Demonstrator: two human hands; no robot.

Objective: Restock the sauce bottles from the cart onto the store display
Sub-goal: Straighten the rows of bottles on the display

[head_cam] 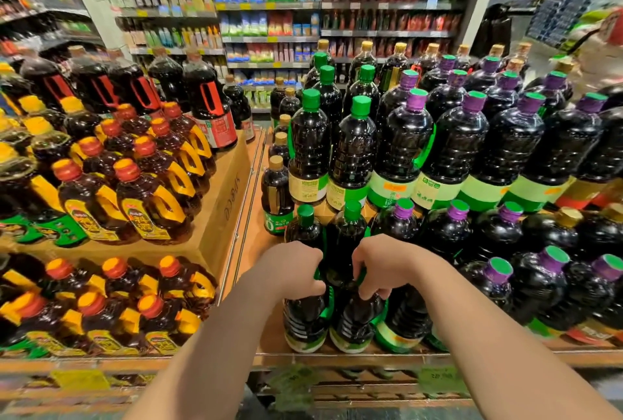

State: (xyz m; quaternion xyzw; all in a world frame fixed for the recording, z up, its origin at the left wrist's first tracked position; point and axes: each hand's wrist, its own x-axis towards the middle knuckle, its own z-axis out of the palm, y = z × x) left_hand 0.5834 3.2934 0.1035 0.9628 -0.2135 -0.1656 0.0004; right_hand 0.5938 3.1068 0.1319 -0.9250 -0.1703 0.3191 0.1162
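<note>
Bare shelf strip left of green-capped bottles; purple-capped bottles crowd right.

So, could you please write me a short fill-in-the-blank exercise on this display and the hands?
1. The left hand and the right hand each grip a dark bottle with a ____ cap.
2. The left bottle and the right bottle stand on the ____ tier of the display.
3. The bottles right of them have green-topped ____ caps.
4. The yellow-handled bottles rest on a ____ box.

Missing words: green; lower; purple; cardboard
</note>
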